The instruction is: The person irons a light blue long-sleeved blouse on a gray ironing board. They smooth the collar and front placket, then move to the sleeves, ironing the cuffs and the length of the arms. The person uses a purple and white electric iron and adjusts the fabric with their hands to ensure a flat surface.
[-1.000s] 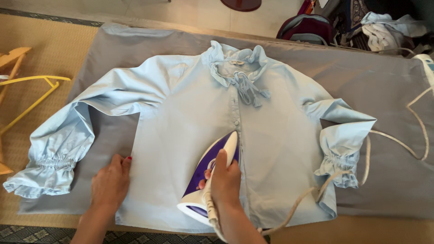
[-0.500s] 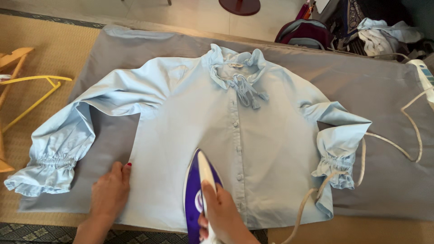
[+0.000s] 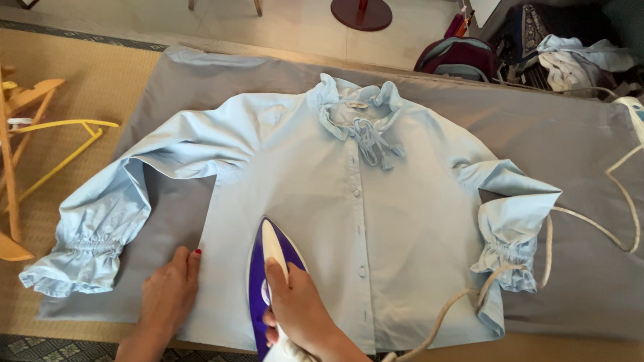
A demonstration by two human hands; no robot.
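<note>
A light blue blouse (image 3: 376, 214) with a ruffled collar and gathered cuffs lies flat, front up, on a grey ironing cloth (image 3: 563, 141). My right hand (image 3: 302, 312) grips the handle of a purple and white iron (image 3: 263, 281) that rests on the blouse's lower left front, nose pointing away from me. My left hand (image 3: 168, 295) lies flat on the blouse's lower left hem edge, fingers spread, just left of the iron.
The iron's white cord (image 3: 590, 221) loops over the cloth past the right cuff. A yellow hanger (image 3: 64, 144) and wooden pieces (image 3: 27, 94) lie on the straw mat at left. Bags and clothes (image 3: 537, 53) pile up at the back right.
The iron has slid from the blouse's middle placket leftward onto the left front panel and turned its nose straight ahead. My left hand has stayed at the hem.
</note>
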